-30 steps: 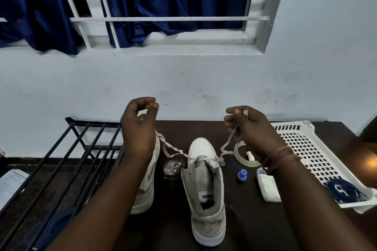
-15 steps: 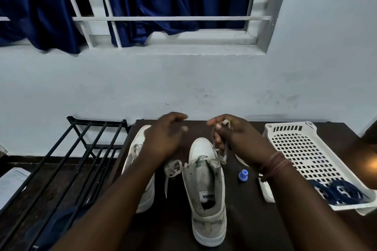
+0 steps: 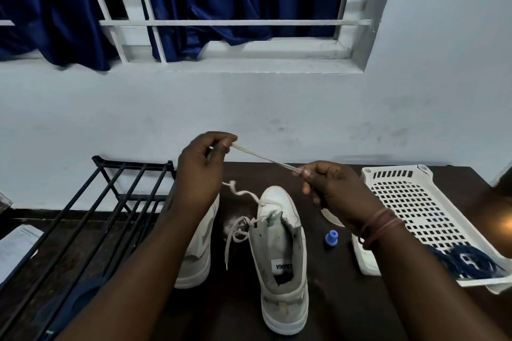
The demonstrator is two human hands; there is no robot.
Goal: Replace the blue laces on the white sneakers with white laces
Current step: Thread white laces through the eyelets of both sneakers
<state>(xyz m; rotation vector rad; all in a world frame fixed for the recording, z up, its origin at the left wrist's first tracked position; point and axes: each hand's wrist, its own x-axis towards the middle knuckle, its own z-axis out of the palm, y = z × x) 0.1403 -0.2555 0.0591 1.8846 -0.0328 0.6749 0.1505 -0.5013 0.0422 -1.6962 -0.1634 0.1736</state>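
Head view. The right sneaker (image 3: 282, 252) stands on the dark surface (image 3: 340, 299), toe toward the wall; it serves as the landmark. Above its toe, the left hand (image 3: 202, 171) and right hand (image 3: 332, 188) each pinch the white lace (image 3: 263, 158) between thumb and fingertips, a short stretch drawn taut between them, probably to straighten the end before threading. The lace is threaded only at the eyelets near the toe; its other end hangs loose off the sneaker's left side. The left sneaker (image 3: 199, 243) stands just left of the landmark, largely hidden by the forearm. Right of the landmark lie a small blue cap (image 3: 331, 238) and a white perforated tray (image 3: 410, 210) holding the removed blue laces (image 3: 468, 260). Left lies a black rack (image 3: 110, 202). Open room remains above the sneaker's tongue for working.
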